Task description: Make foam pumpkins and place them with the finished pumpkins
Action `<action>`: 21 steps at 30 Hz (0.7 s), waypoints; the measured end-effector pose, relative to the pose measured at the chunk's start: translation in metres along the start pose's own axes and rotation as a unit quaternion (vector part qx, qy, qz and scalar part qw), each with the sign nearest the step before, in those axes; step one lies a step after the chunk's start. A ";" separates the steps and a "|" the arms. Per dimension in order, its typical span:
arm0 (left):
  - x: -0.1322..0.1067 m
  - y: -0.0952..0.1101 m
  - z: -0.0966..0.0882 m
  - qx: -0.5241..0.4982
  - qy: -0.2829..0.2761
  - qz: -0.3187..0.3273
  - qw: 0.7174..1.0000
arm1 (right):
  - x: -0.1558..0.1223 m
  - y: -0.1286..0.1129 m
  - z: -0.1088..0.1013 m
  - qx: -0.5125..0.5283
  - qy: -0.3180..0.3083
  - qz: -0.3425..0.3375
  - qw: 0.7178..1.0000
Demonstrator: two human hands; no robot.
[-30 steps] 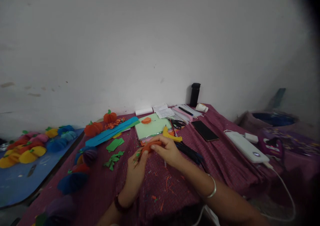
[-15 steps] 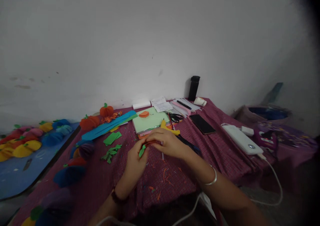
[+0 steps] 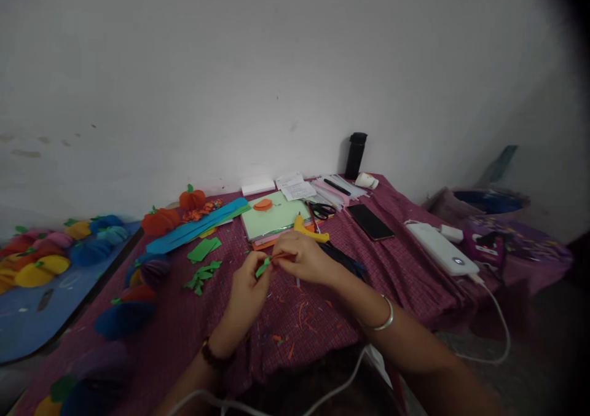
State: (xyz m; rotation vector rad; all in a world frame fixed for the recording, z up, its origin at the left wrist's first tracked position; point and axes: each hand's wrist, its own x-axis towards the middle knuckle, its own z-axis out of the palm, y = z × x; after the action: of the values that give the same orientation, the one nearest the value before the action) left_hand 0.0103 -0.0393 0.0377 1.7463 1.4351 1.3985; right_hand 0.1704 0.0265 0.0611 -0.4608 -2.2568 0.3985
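pale wall (image 3: 276, 84) behind cloth-covered table (image 3: 184, 317); left hand (image 3: 249, 290) pinches green paper piece (image 3: 262, 268), right hand (image 3: 304, 259) pinches orange paper (image 3: 282, 257), close together inward of table's near edge, probably for steadiness. green cuttings (image 3: 201, 276) left, yellow glue gun (image 3: 313, 235) just beyond, likely for reach.

Right hand (image 3: 304, 259) covered most of the orange paper (image 3: 283, 257); its shape was unclear. Same hand hid part of the dark bundle (image 3: 345, 260). Print on the white slips (image 3: 298, 190) was too small to read. Bottom edge cropped a blurred dark-blue paper ball (image 3: 94, 397); left edge cropped the blue board (image 3: 27, 337).
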 end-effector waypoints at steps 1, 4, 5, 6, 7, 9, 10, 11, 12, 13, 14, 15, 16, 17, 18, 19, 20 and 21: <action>0.000 0.002 -0.001 0.000 -0.005 -0.014 1.000 | 0.000 0.000 -0.001 0.017 0.006 0.013 1.000; 0.000 0.006 -0.005 0.012 0.001 -0.046 0.999 | 0.001 0.000 -0.005 0.075 0.015 0.060 0.995; 0.000 0.007 -0.006 0.020 0.008 -0.049 0.999 | 0.001 -0.001 -0.006 0.089 0.014 0.078 0.993; 0.000 0.007 -0.007 0.028 0.014 -0.048 0.998 | 0.001 -0.002 -0.006 0.101 0.011 0.094 0.990; 0.000 0.008 -0.007 0.034 0.019 -0.046 0.998 | 0.001 -0.002 -0.007 0.112 0.008 0.110 0.988; 0.000 0.007 -0.007 0.039 0.022 -0.043 0.998 | 0.001 -0.003 -0.007 0.130 0.004 0.133 0.983; 0.000 0.007 -0.007 0.038 0.020 -0.042 0.998 | 0.001 -0.003 -0.007 0.136 0.003 0.138 0.981; 0.000 0.007 -0.006 0.036 0.018 -0.042 0.998 | 0.001 -0.003 -0.006 0.139 0.004 0.139 0.981; 0.000 0.006 -0.005 0.035 0.014 -0.042 0.998 | 0.001 -0.002 -0.005 0.137 0.005 0.136 0.981; 0.000 0.006 -0.004 0.035 0.010 -0.043 0.998 | 0.000 -0.002 -0.004 0.133 0.009 0.132 0.982; 0.001 0.005 -0.004 0.036 0.007 -0.042 0.998 | 0.000 -0.002 -0.002 0.129 0.012 0.128 0.983; 0.001 0.005 -0.003 0.036 0.005 -0.041 0.998 | 0.000 -0.002 -0.001 0.127 0.014 0.126 0.984; 0.001 0.005 -0.003 0.037 0.004 -0.039 0.999 | -0.001 -0.001 0.000 0.126 0.014 0.127 0.984; 0.001 0.004 -0.003 0.036 0.003 -0.039 0.999 | -0.001 -0.002 0.001 0.128 0.012 0.133 0.983; 0.001 0.004 -0.004 0.033 0.001 -0.040 0.999 | -0.001 -0.002 0.002 0.134 0.007 0.142 0.981; 0.001 0.003 -0.004 0.026 -0.002 -0.046 0.999 | -0.002 -0.002 0.001 0.149 -0.002 0.152 0.977; 0.001 0.002 -0.005 0.013 -0.005 -0.056 0.998 | -0.001 -0.002 0.000 0.169 -0.010 0.163 0.972; 0.001 0.001 -0.006 -0.007 -0.006 -0.070 0.997 | -0.001 -0.002 -0.003 0.192 -0.016 0.172 0.966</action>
State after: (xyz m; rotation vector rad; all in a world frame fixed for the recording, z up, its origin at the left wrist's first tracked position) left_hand 0.0056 -0.0403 0.0413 1.6102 1.5073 1.3180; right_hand 0.1727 0.0242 0.0629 -0.6413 -2.0590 1.0062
